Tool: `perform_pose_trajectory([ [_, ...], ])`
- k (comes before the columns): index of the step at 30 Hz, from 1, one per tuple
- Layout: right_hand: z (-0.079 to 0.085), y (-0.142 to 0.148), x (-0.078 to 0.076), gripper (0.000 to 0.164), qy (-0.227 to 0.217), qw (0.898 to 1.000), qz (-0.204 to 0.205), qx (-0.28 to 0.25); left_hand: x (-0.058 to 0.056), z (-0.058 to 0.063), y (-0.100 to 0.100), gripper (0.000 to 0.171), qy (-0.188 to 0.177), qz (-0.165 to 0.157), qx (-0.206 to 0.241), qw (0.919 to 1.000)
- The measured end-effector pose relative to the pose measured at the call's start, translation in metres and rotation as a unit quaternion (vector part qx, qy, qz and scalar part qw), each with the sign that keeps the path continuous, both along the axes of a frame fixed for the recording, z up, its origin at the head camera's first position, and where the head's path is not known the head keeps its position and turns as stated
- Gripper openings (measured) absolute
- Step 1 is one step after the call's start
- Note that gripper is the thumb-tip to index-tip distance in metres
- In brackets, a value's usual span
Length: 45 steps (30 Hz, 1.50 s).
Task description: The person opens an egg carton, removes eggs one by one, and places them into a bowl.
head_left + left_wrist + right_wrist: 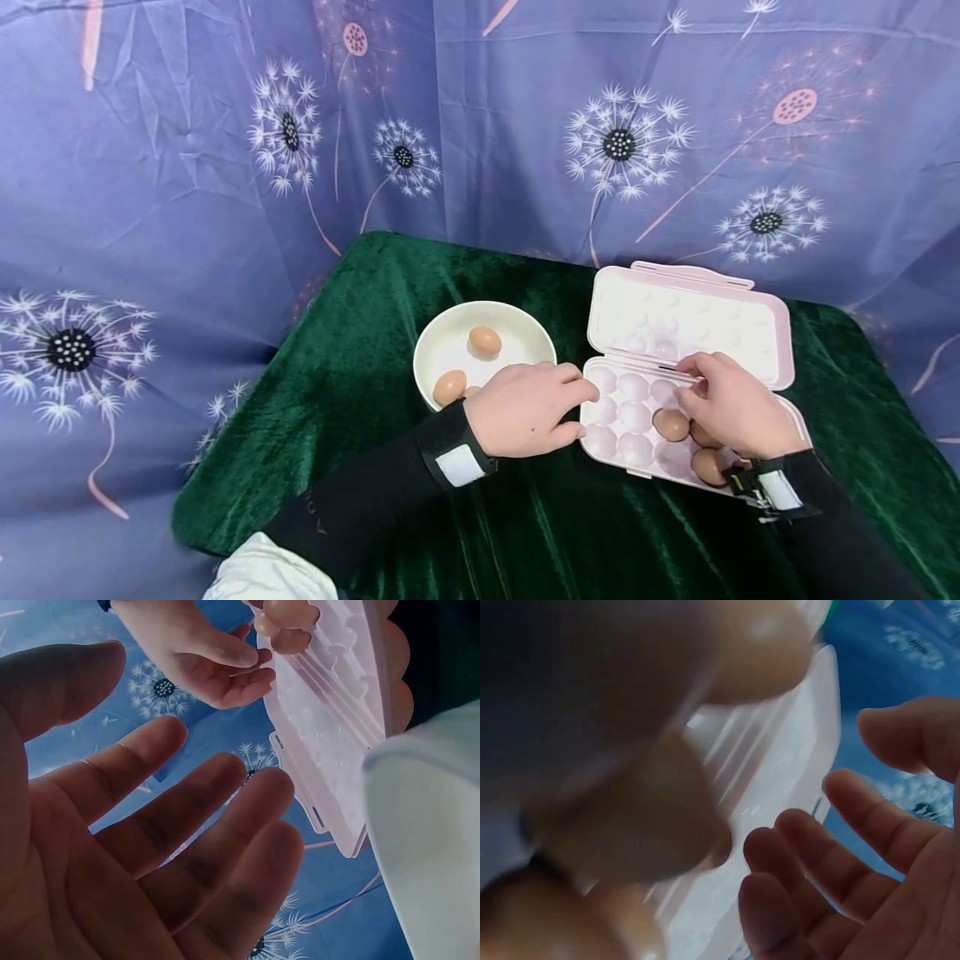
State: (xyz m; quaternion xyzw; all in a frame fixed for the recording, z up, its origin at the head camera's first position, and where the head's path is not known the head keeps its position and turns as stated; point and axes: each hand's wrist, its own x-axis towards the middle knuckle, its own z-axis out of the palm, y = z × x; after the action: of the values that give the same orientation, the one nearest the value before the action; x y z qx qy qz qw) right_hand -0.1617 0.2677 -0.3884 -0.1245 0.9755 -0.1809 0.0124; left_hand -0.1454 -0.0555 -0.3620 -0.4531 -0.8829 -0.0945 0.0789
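Observation:
My right hand [735, 408] is over the pink egg carton [634, 415], its fingertips near the hinge. In the right wrist view its fingers [847, 874] are relaxed and spread, with nothing between them. Brown eggs [671, 425] sit in the carton's cups beneath this hand, some partly hidden by it; they look blurred in the right wrist view. My left hand [525, 408] reaches across to the carton's left edge, fingertips right at the rim. Its palm [82, 877] is empty in the left wrist view, fingers loosely extended.
A cream bowl [525, 342] stands left of the carton, holding eggs [485, 340], one partly covered by the left hand. The carton's lid [697, 325] lies folded back. Green velvet cloth [337, 425] covers the table; dandelion-print curtains [510, 167] hang behind.

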Motion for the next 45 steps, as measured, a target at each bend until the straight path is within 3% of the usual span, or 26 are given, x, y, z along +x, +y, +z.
perform_pose_trajectory([
  [8, -0.010, 0.018, -0.007, 0.036, -0.038, 0.996, -0.050, 0.055, -0.001, -0.002, 0.001, 0.036, -0.019, 0.007, -0.009, 0.9998],
  [17, -0.012, 0.020, -0.013, 0.021, -0.077, 0.994, -0.047, 0.066, -0.003, -0.004, -0.001, 0.036, -0.031, 0.015, -0.008, 0.9994],
  [26, -0.016, 0.019, -0.016, 0.019, -0.102, 0.992, -0.045, 0.058, -0.004, -0.007, -0.002, 0.036, -0.034, 0.022, -0.001, 0.9992],
  [32, -0.018, 0.022, -0.015, 0.016, -0.088, 0.993, -0.038, 0.067, -0.002, -0.007, -0.003, 0.037, -0.036, 0.023, 0.002, 0.9991],
  [39, -0.007, 0.019, -0.012, 0.030, -0.049, 0.995, -0.046, 0.071, -0.004, -0.006, -0.005, 0.035, -0.034, 0.027, 0.012, 0.9990],
  [45, 0.011, 0.004, -0.006, 0.037, -0.017, 1.000, -0.019, -0.014, -0.004, -0.001, -0.006, 0.034, -0.021, 0.029, 0.025, 0.9990],
])
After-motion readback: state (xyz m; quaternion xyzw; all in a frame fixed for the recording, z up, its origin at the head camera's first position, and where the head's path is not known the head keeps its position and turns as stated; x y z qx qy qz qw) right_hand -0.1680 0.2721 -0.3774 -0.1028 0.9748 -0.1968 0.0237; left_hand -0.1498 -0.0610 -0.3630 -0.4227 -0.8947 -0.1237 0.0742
